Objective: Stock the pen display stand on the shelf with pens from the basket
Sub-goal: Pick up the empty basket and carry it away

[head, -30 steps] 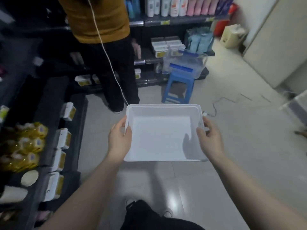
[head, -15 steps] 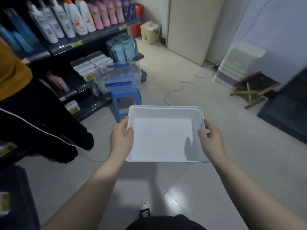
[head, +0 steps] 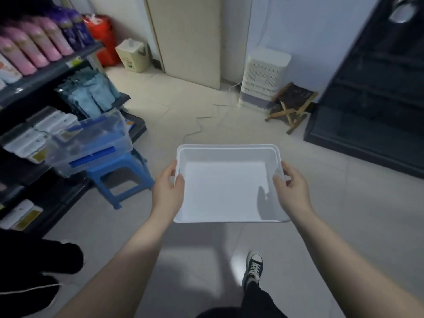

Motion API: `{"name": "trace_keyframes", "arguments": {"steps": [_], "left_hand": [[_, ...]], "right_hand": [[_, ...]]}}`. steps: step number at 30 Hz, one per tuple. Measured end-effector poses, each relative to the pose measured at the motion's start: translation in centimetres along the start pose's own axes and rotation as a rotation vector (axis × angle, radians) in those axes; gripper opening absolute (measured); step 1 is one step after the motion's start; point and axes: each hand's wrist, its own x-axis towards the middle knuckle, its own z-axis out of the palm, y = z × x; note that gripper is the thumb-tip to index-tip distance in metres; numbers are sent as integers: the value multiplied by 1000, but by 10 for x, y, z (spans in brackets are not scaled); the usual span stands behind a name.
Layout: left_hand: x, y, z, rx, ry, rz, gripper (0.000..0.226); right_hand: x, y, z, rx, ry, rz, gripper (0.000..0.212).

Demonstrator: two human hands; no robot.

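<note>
Head view: a white basket (head: 227, 187) is carried level above the tiled floor (head: 344, 203), held by both short sides. The left hand (head: 168, 192) is closed over the basket's left rim, thumb inside the wall; the right hand (head: 292, 191) is clamped on the right rim in the same way. Nothing is seen inside the basket: its bottom shows bare and white, with no pens in it. From this it is judged that the stocking itself is finished, or at least that no stock is left in the basket to place. No pen display stand can be made out in this view, so how full it is cannot be told. To the left of the basket a blue stool (head: 119, 177) bearing a clear plastic bin (head: 91, 143) is seen against dark shelving (head: 46, 74); beyond the basket, stacked pale crates (head: 261, 83) stand by the wall. What is probably left is only the putting away of the basket.
</note>
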Motion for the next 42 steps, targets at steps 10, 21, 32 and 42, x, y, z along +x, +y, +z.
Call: {"name": "trace_keyframes", "arguments": {"steps": [10, 21, 32, 42], "left_hand": [[110, 91, 137, -46, -47, 10, 46], [263, 127, 208, -52, -51, 3, 50], [484, 189, 258, 61, -135, 104, 55], [641, 224, 352, 93, -200, 132, 41]], "right_hand": [[165, -9, -83, -6, 61, -7, 51], [324, -36, -62, -7, 82, 36, 47], [503, -98, -12, 51, 193, 45, 40], [673, -106, -2, 45, 224, 92, 41]]}}
